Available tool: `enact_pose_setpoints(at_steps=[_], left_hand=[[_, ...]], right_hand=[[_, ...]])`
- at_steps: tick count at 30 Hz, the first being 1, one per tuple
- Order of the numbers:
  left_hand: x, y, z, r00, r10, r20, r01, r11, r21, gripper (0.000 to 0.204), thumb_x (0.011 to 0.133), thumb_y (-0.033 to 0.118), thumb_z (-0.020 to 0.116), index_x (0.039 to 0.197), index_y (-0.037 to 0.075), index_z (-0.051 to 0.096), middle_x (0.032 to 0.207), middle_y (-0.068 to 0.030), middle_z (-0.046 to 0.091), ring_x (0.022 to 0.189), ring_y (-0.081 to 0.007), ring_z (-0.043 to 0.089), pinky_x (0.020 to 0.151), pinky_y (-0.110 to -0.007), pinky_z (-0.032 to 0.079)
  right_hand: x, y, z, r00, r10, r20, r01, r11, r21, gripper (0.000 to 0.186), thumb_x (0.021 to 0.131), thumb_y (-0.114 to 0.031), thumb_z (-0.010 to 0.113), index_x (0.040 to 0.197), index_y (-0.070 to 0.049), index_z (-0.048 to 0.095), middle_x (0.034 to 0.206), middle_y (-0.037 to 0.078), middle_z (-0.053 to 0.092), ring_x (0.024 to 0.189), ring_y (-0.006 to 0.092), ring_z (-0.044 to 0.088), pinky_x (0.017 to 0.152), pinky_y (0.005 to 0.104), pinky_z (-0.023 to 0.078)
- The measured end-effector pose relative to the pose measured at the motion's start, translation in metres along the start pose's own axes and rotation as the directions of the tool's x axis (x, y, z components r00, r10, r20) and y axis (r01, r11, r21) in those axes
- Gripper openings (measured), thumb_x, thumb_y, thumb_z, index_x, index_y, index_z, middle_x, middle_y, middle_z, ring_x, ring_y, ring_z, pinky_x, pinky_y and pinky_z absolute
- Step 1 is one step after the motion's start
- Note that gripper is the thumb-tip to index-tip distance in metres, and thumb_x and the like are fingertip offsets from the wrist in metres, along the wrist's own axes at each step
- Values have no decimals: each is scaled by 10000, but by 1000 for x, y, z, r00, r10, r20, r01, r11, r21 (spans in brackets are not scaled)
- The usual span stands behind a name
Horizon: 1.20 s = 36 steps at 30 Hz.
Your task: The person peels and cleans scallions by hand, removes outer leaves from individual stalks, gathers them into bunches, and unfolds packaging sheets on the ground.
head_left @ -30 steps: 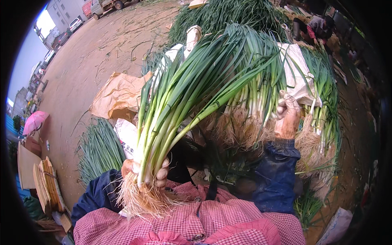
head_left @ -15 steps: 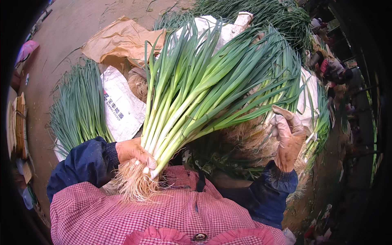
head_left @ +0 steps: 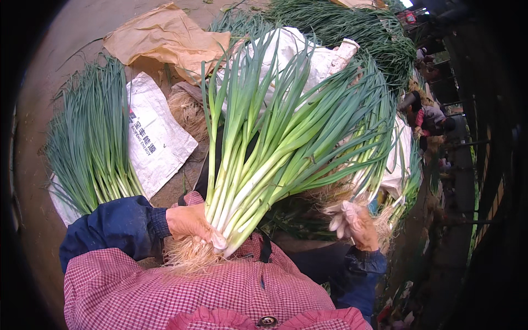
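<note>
My left hand [head_left: 197, 225] is closed on the root end of a bunch of green onions [head_left: 242, 181], whose white stems fan upward and rightward into long green leaves, with pale roots [head_left: 190, 258] hanging below. My right hand [head_left: 349, 228], in soiled pale finger coverings, has its fingers loosely bent and apart, holding nothing visible, just below the root ends of more green onions [head_left: 368, 165] at the right. A tidy green onion pile [head_left: 88, 148] lies at the left on a white woven sack [head_left: 154, 137].
Crumpled brown paper [head_left: 159, 38] lies on the ground [head_left: 49, 104] at the back left. A big dark-green onion heap [head_left: 346, 25] and another white sack [head_left: 324, 60] are behind the bunch. A bent-over co-worker [head_left: 429, 118] is at the far right, beside dark railings.
The view has swung down over the bunch. My left hand has shifted slightly right with it and tilted the leaves rightward. My right hand has moved left and downward, away from where it was raised.
</note>
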State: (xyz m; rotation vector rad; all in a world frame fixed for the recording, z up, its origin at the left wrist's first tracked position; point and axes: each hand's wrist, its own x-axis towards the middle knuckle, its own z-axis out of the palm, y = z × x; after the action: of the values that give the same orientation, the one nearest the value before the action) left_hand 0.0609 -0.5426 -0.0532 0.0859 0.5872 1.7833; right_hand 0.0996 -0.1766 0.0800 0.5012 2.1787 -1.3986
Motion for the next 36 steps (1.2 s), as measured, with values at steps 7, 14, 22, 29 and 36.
enact_pose_setpoints(at_steps=[7, 14, 22, 29, 36], left_hand=[[9, -7, 16, 991, -128, 29, 126, 990, 67, 754, 583, 72, 826, 1242, 31, 463, 1065, -73, 596, 978, -150, 566, 832, -272, 464], [-9, -17, 24, 1000, 12, -17, -11, 998, 66, 606, 642, 22, 757, 1195, 37, 510, 998, -67, 624, 861, -132, 591, 748, -251, 491], [-28, -24, 14, 981, 161, 109, -157, 987, -44, 491, 625, -28, 758, 1068, 10, 550, 887, -84, 630, 778, -135, 615, 671, -260, 514], [-136, 29, 21, 949, 308, 64, -307, 951, -34, 617, 636, 18, 757, 1179, -22, 466, 978, -174, 589, 796, -214, 614, 660, -320, 530], [-204, 60, 5, 514, 801, 307, -830, 555, -55, 905, 672, 171, 734, 1349, -104, 200, 1147, -239, 382, 937, -222, 522, 558, -287, 468]], right_hand=[[52, 8, 92, 996, -90, -8, 88, 947, 308, 573, 924, -482, 427, 1238, -3, 456, 1041, 121, 617, 770, 160, 618, 485, 199, 446], [70, 20, 141, 979, -205, -19, 57, 182, 982, 658, 803, -384, 676, 1307, -74, 390, 1261, 112, 498, 1161, 266, 475, 1009, 431, 386], [108, -32, 141, 898, -325, -298, 395, 296, 870, 578, 832, -388, 610, 1283, -64, 452, 1270, 107, 511, 1135, 276, 496, 1008, 431, 380], [104, -162, 195, 888, -430, 164, 87, 507, 858, 558, 863, -319, 615, 1309, -54, 409, 1268, 121, 499, 1139, 283, 496, 980, 484, 395], [121, -241, 246, 720, -586, 373, 347, 769, 538, 596, 911, -430, 494, 1293, 13, 383, 1270, 232, 460, 1158, 309, 491, 915, 443, 454]])
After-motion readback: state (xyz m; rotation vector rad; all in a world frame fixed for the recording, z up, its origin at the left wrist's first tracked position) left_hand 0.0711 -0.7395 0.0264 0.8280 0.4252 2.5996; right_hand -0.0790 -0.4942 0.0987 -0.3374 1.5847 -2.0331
